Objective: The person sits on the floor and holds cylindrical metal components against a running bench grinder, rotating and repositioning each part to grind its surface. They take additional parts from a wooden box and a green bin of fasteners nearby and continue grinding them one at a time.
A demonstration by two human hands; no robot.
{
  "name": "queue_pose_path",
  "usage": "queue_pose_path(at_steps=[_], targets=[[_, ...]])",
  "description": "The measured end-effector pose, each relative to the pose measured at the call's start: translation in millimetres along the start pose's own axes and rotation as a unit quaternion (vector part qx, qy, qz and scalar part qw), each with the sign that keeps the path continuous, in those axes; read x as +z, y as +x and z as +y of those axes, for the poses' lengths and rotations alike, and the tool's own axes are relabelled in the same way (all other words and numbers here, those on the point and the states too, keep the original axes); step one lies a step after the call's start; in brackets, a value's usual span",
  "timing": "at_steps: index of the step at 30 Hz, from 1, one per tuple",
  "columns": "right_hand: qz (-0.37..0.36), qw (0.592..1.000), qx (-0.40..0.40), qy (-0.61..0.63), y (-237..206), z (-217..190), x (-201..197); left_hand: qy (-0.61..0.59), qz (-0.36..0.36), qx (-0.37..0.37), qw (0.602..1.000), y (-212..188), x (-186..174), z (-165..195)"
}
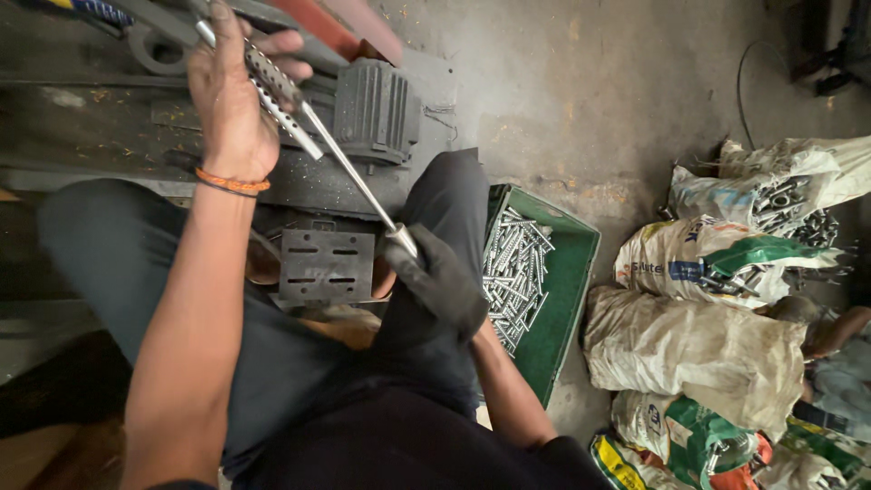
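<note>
My bare left hand is raised at the upper left, closed around the knurled ends of two long metal rods; an orange band circles the wrist. One rod runs diagonally down to my right hand, which wears a dark glove and grips its lower end above my right knee. Both hands are over a grey machine with a ribbed electric motor. A slotted metal plate sits between my knees.
A green plastic crate holding several shiny metal rods stands right of my knee. Several dirty woven sacks, some with metal parts sticking out, lie at the right on the concrete floor. Another person's arm shows at the right edge.
</note>
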State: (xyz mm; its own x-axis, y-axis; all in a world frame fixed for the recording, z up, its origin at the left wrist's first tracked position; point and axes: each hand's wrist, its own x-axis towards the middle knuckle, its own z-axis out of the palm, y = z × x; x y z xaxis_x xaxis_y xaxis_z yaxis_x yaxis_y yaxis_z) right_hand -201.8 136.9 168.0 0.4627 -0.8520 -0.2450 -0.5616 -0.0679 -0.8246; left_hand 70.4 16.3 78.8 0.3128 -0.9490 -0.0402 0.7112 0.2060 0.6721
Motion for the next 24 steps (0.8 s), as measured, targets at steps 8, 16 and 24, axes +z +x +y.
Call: queue_pose_path(at_steps=[8, 16, 24], targets=[[-0.034, 0.987, 0.058, 0.143, 27.7, 19.7, 7.7, 0.188, -0.111, -0.015, 0.976, -16.8, 28.5, 0.0], [-0.062, 0.952, 0.075, 0.290, 71.1, 27.1, 28.2, 0.191, -0.102, -0.069, 0.974, -7.4, 31.6, 3.8], [-0.160, 0.901, 0.119, 0.385, 60.4, 7.0, 24.5, 0.170, -0.035, -0.017, 0.985, -1.4, 21.5, 10.0]])
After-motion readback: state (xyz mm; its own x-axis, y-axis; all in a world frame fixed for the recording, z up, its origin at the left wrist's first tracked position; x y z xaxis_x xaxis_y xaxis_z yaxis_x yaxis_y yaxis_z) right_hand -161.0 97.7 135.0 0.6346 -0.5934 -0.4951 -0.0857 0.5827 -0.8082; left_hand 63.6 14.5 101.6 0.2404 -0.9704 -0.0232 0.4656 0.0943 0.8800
